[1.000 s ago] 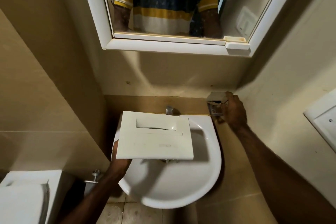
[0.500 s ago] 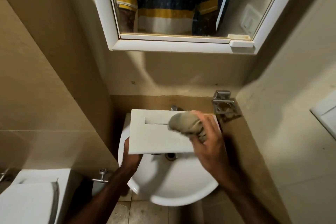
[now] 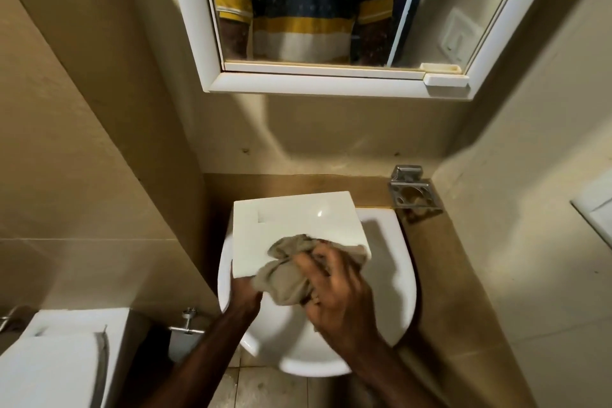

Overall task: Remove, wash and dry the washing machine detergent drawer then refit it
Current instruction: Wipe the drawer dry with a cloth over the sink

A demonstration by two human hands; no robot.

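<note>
A white plastic toilet cistern (image 3: 66, 334) fills the lower left corner, with a chrome wall valve (image 3: 188, 321) just to its right. The left hand (image 3: 245, 296) grips the near left edge of a flat white plastic detergent drawer (image 3: 298, 228), fingers closed under it, holding it level above a white ceramic wash basin (image 3: 397, 275). The right hand (image 3: 341, 295) clutches a crumpled beige cloth (image 3: 288, 272), fingers curled tight into it, pressing it on the drawer's near edge. Farther right, a chrome wall-mounted holder (image 3: 414, 195) sits at the corner of the tan ledge. Above, a white-framed mirror (image 3: 314, 83) reflects 1 striped shirt.
</note>
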